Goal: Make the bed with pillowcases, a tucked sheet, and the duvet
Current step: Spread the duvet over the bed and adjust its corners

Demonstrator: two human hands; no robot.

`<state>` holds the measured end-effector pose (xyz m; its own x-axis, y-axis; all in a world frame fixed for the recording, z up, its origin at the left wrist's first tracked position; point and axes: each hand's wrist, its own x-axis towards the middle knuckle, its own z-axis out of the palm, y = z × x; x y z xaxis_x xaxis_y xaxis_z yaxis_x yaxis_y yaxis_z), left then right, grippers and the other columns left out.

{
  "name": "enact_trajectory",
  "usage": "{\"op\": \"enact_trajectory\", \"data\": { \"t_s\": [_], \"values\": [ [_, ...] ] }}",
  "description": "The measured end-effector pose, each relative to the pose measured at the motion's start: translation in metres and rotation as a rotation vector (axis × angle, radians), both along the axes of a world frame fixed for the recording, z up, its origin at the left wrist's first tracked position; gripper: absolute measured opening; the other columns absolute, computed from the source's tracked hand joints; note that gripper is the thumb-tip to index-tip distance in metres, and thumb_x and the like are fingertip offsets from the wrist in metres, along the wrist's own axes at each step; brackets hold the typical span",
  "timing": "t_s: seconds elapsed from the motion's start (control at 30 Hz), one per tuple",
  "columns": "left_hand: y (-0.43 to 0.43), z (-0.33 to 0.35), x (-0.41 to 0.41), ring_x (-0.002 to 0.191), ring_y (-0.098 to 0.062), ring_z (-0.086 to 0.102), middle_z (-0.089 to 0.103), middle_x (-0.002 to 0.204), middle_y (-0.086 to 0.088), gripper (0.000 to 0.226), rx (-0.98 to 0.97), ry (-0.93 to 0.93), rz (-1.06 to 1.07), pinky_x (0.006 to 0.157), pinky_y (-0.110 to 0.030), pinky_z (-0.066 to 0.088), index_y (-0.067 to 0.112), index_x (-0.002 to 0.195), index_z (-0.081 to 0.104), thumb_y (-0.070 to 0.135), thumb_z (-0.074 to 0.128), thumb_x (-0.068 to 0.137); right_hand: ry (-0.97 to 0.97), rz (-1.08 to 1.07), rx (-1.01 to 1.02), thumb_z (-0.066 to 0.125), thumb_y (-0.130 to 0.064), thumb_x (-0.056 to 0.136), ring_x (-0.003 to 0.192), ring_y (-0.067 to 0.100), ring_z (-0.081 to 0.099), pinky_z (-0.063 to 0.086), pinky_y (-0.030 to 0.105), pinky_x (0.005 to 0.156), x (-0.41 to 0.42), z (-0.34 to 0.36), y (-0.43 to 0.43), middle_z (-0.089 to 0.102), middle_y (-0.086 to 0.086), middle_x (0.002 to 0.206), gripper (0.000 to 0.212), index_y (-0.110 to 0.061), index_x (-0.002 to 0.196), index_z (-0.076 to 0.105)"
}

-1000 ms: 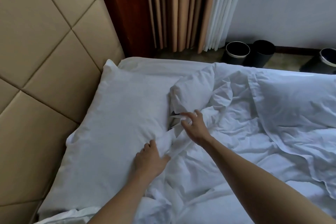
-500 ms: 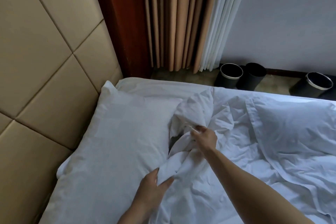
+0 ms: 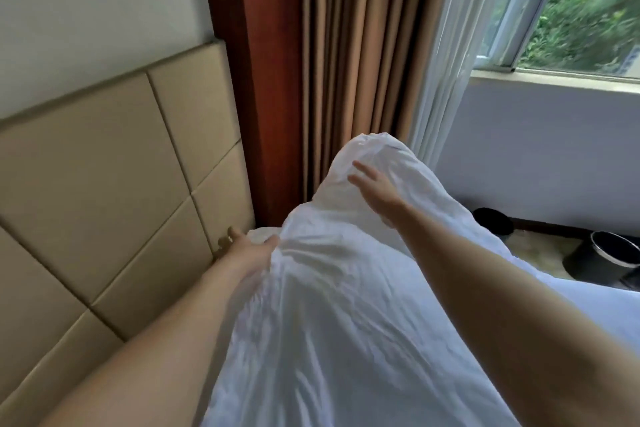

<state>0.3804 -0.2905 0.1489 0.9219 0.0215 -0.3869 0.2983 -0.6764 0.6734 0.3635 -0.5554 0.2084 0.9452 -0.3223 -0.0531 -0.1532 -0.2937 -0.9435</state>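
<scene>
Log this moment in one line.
left hand: grips white bedding edge | right hand: fingers spread, flat on bedding | bedding: held up near headboard

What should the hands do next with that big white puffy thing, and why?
Probably lower the white bedding and lay it flat by the headboard. It stands bunched up in the air. The left hand grips its edge beside the headboard, and the right hand rests open near its top, so it looks ready to be set down and smoothed.

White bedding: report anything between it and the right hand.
Nothing visible stands between them. The right hand rests with straight fingers directly on the raised white bedding, near its top.
</scene>
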Motion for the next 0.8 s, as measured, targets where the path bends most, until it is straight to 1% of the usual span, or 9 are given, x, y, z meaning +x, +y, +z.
{"op": "enact_trajectory", "data": {
  "t_s": [0.03, 0.1, 0.17, 0.3, 0.5, 0.6, 0.67, 0.73, 0.8],
  "values": [
    [-0.002, -0.007, -0.004, 0.144, -0.031, 0.029, 0.021, 0.161, -0.008, 0.116, -0.003, 0.007, -0.042, 0.116, -0.049, 0.030, 0.022, 0.157, 0.005, 0.075, 0.058, 0.068, 0.072, 0.022, -0.105, 0.058, -0.016, 0.095, 0.123, 0.016, 0.050, 0.041, 0.024, 0.096, -0.009, -0.018, 0.005, 0.050, 0.004, 0.143, 0.049, -0.019, 0.144, 0.052],
    [-0.007, -0.027, -0.036, 0.143, -0.030, 0.028, 0.019, 0.159, -0.005, 0.095, 0.018, -0.012, -0.165, 0.116, -0.050, 0.029, 0.026, 0.156, 0.015, 0.069, 0.054, 0.081, 0.213, 0.063, -0.154, 0.058, -0.010, 0.094, 0.110, 0.016, 0.056, 0.044, 0.018, 0.083, -0.032, -0.060, 0.012, 0.058, 0.008, 0.137, 0.043, -0.014, 0.137, 0.059],
    [-0.004, -0.056, -0.068, 0.138, -0.028, 0.033, 0.022, 0.155, -0.003, 0.074, 0.086, 0.021, -0.289, 0.114, -0.047, 0.032, 0.026, 0.153, 0.023, 0.060, 0.048, 0.093, 0.297, 0.083, -0.202, 0.058, -0.010, 0.093, 0.116, 0.020, 0.058, 0.043, 0.022, 0.088, -0.054, -0.097, 0.017, 0.059, 0.007, 0.138, 0.040, -0.013, 0.133, 0.063],
    [0.011, -0.096, -0.100, 0.140, -0.023, 0.034, 0.027, 0.157, 0.000, 0.064, 0.122, 0.083, -0.358, 0.115, -0.042, 0.031, 0.022, 0.154, 0.025, 0.049, 0.045, 0.099, 0.408, 0.150, -0.322, 0.052, -0.013, 0.094, 0.130, 0.021, 0.052, 0.040, 0.029, 0.106, -0.091, -0.148, 0.026, 0.056, 0.004, 0.142, 0.040, -0.012, 0.133, 0.062],
    [0.035, -0.141, -0.149, 0.144, -0.023, 0.027, 0.024, 0.158, -0.002, 0.062, 0.375, 0.037, -0.481, 0.116, -0.042, 0.024, 0.020, 0.151, 0.029, 0.051, 0.044, 0.100, 0.504, 0.213, -0.424, 0.053, -0.020, 0.098, 0.122, 0.017, 0.057, 0.036, 0.019, 0.095, -0.163, -0.206, 0.042, 0.060, -0.005, 0.134, 0.033, -0.020, 0.129, 0.064],
    [0.041, -0.157, -0.172, 0.147, -0.028, 0.017, 0.014, 0.159, -0.007, 0.078, 0.493, -0.003, -0.353, 0.117, -0.048, 0.019, 0.018, 0.152, 0.019, 0.059, 0.049, 0.093, 0.592, 0.216, -0.396, 0.056, -0.024, 0.099, 0.121, 0.023, 0.057, 0.038, 0.022, 0.096, -0.208, -0.237, 0.056, 0.062, 0.007, 0.131, 0.032, -0.016, 0.129, 0.063],
    [0.048, -0.163, -0.182, 0.146, -0.033, 0.016, 0.012, 0.158, -0.013, 0.097, 0.533, 0.051, -0.200, 0.116, -0.050, 0.019, 0.013, 0.154, 0.009, 0.069, 0.052, 0.087, 0.689, 0.254, -0.348, 0.058, -0.031, 0.099, 0.125, 0.025, 0.053, 0.039, 0.026, 0.103, -0.234, -0.252, 0.072, 0.055, 0.012, 0.139, 0.041, -0.013, 0.135, 0.056],
    [0.058, -0.166, -0.189, 0.140, -0.035, 0.030, 0.025, 0.153, -0.016, 0.108, 0.553, 0.074, -0.090, 0.112, -0.047, 0.028, 0.009, 0.153, 0.011, 0.075, 0.055, 0.081, 0.748, 0.357, -0.314, 0.059, -0.041, 0.097, 0.134, 0.024, 0.046, 0.034, 0.027, 0.109, -0.251, -0.258, 0.096, 0.046, 0.010, 0.149, 0.056, -0.011, 0.143, 0.047],
    [0.067, -0.166, -0.194, 0.129, -0.032, 0.047, 0.046, 0.143, -0.013, 0.089, 0.521, 0.071, -0.075, 0.101, -0.041, 0.040, 0.011, 0.144, 0.028, 0.069, 0.058, 0.084, 0.755, 0.438, -0.273, 0.059, -0.050, 0.094, 0.131, 0.024, 0.048, 0.036, 0.029, 0.108, -0.257, -0.257, 0.127, 0.048, 0.009, 0.147, 0.066, -0.008, 0.143, 0.046]
  ]
}}
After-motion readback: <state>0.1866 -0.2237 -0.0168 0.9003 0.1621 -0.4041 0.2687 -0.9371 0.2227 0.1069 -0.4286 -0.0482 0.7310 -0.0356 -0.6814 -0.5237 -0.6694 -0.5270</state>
